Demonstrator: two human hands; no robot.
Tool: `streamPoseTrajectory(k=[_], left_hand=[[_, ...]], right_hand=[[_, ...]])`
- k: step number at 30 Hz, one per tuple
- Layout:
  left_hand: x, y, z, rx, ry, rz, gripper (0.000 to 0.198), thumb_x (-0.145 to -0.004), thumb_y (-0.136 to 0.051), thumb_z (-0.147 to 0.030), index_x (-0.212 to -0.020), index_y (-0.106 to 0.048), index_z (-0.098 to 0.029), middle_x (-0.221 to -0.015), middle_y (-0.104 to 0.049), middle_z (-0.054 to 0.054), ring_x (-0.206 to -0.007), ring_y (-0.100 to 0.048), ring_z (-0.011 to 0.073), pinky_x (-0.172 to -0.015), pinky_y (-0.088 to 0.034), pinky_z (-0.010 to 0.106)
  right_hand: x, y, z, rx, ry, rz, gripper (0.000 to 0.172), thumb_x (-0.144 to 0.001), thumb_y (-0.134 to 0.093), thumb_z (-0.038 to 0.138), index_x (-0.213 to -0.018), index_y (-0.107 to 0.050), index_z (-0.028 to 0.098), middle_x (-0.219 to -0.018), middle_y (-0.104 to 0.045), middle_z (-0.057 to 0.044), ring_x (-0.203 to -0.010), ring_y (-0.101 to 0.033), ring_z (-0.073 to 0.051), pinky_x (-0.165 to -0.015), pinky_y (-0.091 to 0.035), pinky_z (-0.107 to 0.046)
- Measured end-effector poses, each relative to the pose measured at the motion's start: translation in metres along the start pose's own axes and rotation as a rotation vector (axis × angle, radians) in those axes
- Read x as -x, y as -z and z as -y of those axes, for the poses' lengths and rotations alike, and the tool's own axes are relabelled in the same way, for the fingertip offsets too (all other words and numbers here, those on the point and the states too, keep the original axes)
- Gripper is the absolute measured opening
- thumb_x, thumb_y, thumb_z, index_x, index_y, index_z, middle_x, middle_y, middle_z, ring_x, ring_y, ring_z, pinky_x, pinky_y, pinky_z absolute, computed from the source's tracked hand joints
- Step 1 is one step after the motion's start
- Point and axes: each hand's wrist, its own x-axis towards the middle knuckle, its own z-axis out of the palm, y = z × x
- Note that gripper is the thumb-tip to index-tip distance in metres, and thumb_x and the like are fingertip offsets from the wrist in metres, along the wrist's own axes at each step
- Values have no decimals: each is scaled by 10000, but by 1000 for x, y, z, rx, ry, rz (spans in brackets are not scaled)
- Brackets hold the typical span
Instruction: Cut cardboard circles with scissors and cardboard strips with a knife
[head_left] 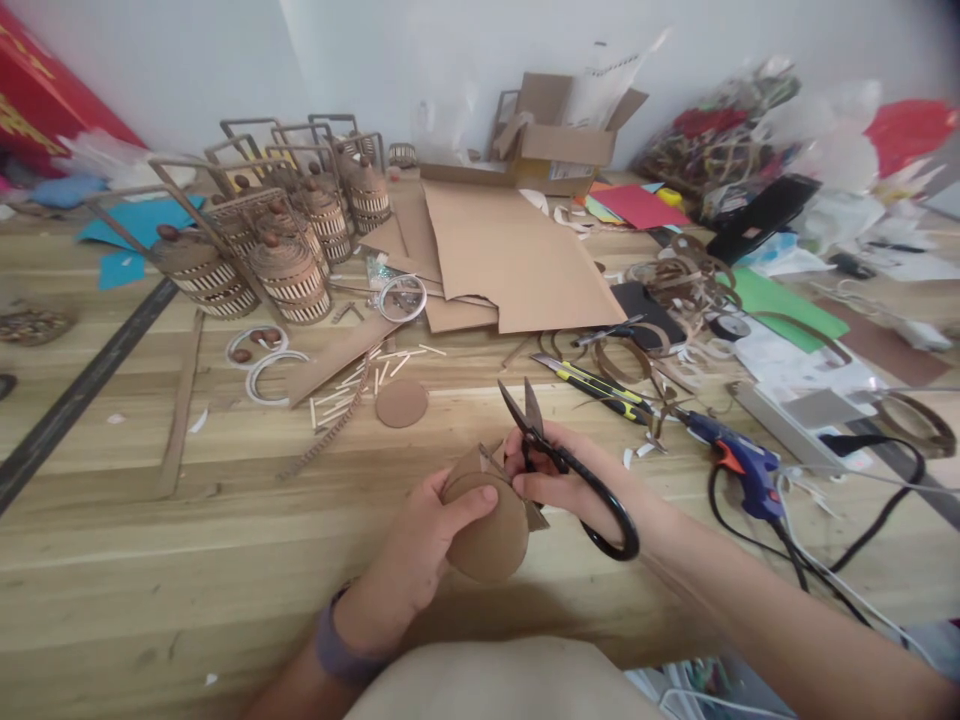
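Note:
My left hand (420, 545) pinches a brown cardboard disc (491, 535), thumb on its face, just above the near part of the wooden table (150, 560). My right hand (577, 490) grips black-handled scissors (559, 460), fingers through the loops. The blades are parted and point up and away, at the disc's upper edge. Small cardboard offcuts stick out around the disc.
A smaller cardboard disc (401, 402) lies just beyond my hands. A yellow-black utility knife (592, 385) and a blue glue gun (739, 465) with its black cord lie to the right. Cardboard lantern-like models (289, 270), cardboard sheets (510, 255), an open box (559, 135) and paper scraps fill the back.

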Motion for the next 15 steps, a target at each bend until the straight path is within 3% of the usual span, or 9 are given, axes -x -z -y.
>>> streamPoseTrajectory(k=[9, 15], left_hand=[[4, 6, 1, 47, 93, 145, 410, -563, -930, -355, -863, -712, -178, -766, -719, 9, -678, -650, 162, -665, -512, 264], [4, 1, -2, 50, 7, 19, 460, -541, -941, -353, -902, -721, -173, -806, -758, 20, -717, -667, 176, -684, -523, 268]], right_hand=[[-1, -5, -16, 303, 197, -89, 129, -757, -636, 216, -839, -539, 240, -761, -555, 33, -662, -522, -143, -619, -444, -270], [11, 10, -5, 443, 268, -184, 152, -870, -629, 346, -870, -531, 230, -786, -589, 5, -701, -553, -158, -644, -457, -270]])
